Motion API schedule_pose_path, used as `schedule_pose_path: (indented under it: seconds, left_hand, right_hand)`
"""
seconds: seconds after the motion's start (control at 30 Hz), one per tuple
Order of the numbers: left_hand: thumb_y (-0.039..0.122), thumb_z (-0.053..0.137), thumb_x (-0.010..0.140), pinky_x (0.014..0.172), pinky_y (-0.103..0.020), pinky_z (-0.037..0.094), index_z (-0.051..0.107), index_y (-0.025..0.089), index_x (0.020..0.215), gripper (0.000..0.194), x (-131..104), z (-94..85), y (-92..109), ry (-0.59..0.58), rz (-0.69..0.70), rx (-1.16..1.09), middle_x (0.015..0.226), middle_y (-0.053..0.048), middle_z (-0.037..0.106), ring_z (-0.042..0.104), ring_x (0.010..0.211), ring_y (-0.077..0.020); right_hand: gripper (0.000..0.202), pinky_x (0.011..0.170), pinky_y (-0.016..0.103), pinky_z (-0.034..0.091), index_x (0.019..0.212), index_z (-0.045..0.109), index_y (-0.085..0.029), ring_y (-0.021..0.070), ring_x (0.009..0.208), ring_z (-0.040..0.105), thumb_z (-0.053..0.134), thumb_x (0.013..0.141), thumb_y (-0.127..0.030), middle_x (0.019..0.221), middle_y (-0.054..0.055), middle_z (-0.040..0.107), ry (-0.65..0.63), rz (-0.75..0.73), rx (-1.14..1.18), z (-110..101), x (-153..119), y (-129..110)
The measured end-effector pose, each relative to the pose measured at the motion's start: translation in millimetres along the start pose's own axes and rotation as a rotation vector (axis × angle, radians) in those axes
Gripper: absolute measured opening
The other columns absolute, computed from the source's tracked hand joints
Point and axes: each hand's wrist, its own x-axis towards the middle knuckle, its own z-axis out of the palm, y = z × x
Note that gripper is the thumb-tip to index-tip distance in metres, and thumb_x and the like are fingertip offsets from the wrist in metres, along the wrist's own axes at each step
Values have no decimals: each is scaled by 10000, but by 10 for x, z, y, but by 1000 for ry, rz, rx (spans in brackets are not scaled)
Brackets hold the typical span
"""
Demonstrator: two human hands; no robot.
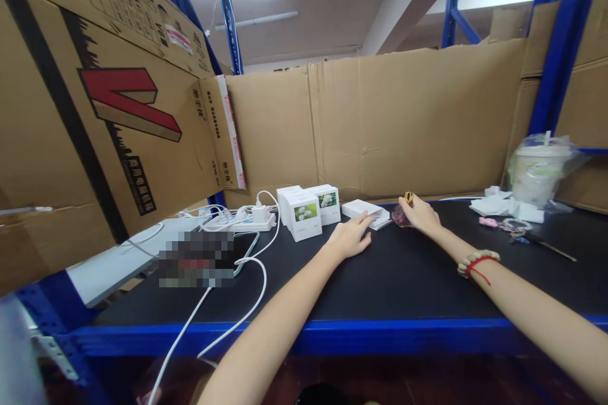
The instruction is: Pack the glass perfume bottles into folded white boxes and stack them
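My left hand point(350, 237) rests with outstretched fingers at the near edge of a white box point(361, 208) lying flat on the black tabletop. The box's right end appears to be open. My right hand point(422, 216) is closed on a small gold-topped object point(408, 197), just right of the box. Below its fingers a purplish, shiny piece point(400, 216) shows; whether it belongs to the gold-topped object I cannot tell. Left of the flat box, several white boxes with flower pictures point(306, 218) stand upright in rows.
A power strip point(244, 220) with white cables and a phone-like device point(244, 250) lie at left. To the right are crumpled white tissues point(494, 204), keys on a ring point(517, 226) and a bagged drink cup point(541, 171). Cardboard panels point(418, 120) wall the back.
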Motion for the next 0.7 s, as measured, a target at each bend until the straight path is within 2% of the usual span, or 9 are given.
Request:
schedule_pose_path:
  seconds: [0.07,0.13,0.23,0.33,0.4,0.53,0.63,0.7]
  left_hand:
    - [267,365,856,712,-255,493,422,203,1176,331,1,-1,6,1,1,24,1262,-66,489,565,1018,-172]
    - [300,348,869,681,-256,491,458,193,1137,309,1,-8,15,-6,5,38,1158,-55,554,594,944,-171]
    - [402,349,866,644,-255,483,526,178,1022,325,2,-20,25,18,9,46,1031,-50,587,600,887,-174]
    - [537,396,808,625,-256,473,567,171,898,414,1,-25,20,56,22,23,944,-49,584,590,849,-178]
    - [601,439,752,612,-251,466,578,167,838,464,-5,-29,7,79,14,-14,901,-44,576,583,806,-170]
    - [611,447,740,606,-235,460,585,161,719,471,-20,-39,-20,69,-98,-79,876,-31,571,577,724,-136]
    - [601,440,752,636,-249,469,578,172,915,479,-17,-35,-23,87,-153,-87,983,-46,571,587,812,-169]
    - [579,432,770,666,-261,476,495,186,1103,519,-12,-29,-18,111,-126,-106,1069,-55,556,572,916,-195]
  right_hand:
    - [206,571,292,411,649,543,-245,242,722,616,425,747,-381,679,56,650,-4,-34,-23,-52,-45,-41]
    - [212,547,278,396,573,502,-240,232,690,606,421,734,-350,626,39,632,-25,-87,-12,-75,-87,-79]
    - [231,527,265,387,516,434,-227,202,629,584,408,722,-330,574,19,603,-92,-171,89,-66,-160,-162]
    - [211,519,256,389,547,424,-224,163,556,540,422,709,-358,537,-5,557,-141,-293,271,-44,-258,-291]
    - [220,503,248,382,557,416,-222,136,505,486,472,673,-401,515,-23,506,-122,-400,389,-38,-332,-387]
    - [304,452,230,353,522,381,-219,96,436,382,537,611,-464,464,-52,408,-85,-531,546,-38,-443,-530]
    - [342,429,225,335,487,374,-215,90,421,369,550,609,-482,440,-49,401,-53,-567,581,-32,-461,-566]
    - [345,424,227,334,472,401,-210,95,416,382,537,631,-483,433,-37,424,-24,-574,585,-24,-457,-563]
